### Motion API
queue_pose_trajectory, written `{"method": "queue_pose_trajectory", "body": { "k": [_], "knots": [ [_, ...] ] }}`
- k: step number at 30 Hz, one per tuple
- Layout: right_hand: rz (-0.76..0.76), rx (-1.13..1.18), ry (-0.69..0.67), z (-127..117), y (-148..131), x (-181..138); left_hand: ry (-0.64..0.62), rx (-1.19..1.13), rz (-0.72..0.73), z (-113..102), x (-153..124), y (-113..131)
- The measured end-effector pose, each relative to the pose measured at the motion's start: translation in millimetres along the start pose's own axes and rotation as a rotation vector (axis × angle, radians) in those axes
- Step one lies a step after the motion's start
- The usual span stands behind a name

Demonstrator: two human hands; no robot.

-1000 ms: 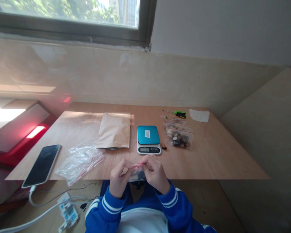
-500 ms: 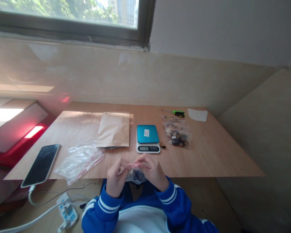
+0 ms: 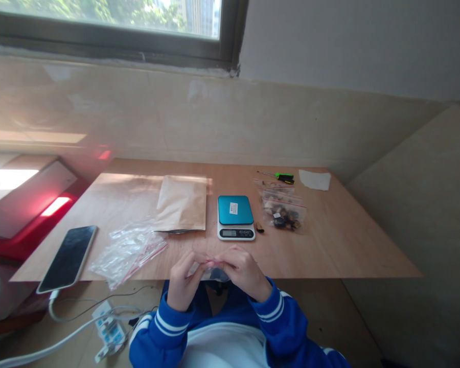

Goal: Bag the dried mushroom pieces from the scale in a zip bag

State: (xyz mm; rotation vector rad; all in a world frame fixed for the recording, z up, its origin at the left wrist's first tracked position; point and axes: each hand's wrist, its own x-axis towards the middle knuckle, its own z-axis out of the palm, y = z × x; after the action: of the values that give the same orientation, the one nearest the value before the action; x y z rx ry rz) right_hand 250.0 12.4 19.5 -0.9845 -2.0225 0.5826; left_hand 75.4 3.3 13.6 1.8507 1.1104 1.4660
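My left hand [image 3: 183,282] and my right hand [image 3: 244,272] meet at the table's near edge, both pinching the red-striped top of a small clear zip bag [image 3: 213,272] with dark pieces inside. The bag hangs between my fingers, partly hidden by them. Just beyond my hands stands a small scale with a teal top [image 3: 235,217]. A small dark piece [image 3: 259,228] lies beside the scale on its right.
On the wooden table [image 3: 329,240]: a brown paper pouch [image 3: 182,203], a heap of empty zip bags [image 3: 128,250], a phone [image 3: 68,258] at the left, filled zip bags [image 3: 283,212], a green screwdriver [image 3: 281,177], white paper [image 3: 315,179]. A power strip [image 3: 108,332] lies on the floor.
My hands have stayed together on the small bag at the table's edge; the fingers shifted slightly along its top. Nothing on the table moved.
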Motion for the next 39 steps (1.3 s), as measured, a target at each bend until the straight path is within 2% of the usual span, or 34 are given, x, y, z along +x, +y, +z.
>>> {"method": "queue_pose_trajectory", "body": {
  "k": [4, 11, 17, 21, 26, 33, 39],
  "knots": [
    [-0.002, -0.043, -0.039, -3, 3, -2, 0.026, 0.02, -0.024, -1, -4, -4],
    [-0.047, -0.06, 0.028, 4, 14, -3, 0.076, 0.025, -0.072, 3, -5, -10],
    [-0.022, -0.121, 0.025, -1, 16, -2, 0.193, 0.04, -0.15, 1, -6, -17],
    [-0.034, -0.074, 0.038, 0, 16, -2, 0.136, 0.017, -0.19, -1, -4, -16],
    [-0.04, -0.05, 0.03, -1, 9, 0, -0.068, -0.02, -0.192, -4, -1, -14],
    [0.022, -0.066, 0.126, -1, -5, 4, -0.032, -0.077, -0.323, -3, -8, -15],
    [0.054, -0.111, 0.219, 5, -6, 3, -0.044, -0.009, -0.228, -1, -6, -10]
  ]
}}
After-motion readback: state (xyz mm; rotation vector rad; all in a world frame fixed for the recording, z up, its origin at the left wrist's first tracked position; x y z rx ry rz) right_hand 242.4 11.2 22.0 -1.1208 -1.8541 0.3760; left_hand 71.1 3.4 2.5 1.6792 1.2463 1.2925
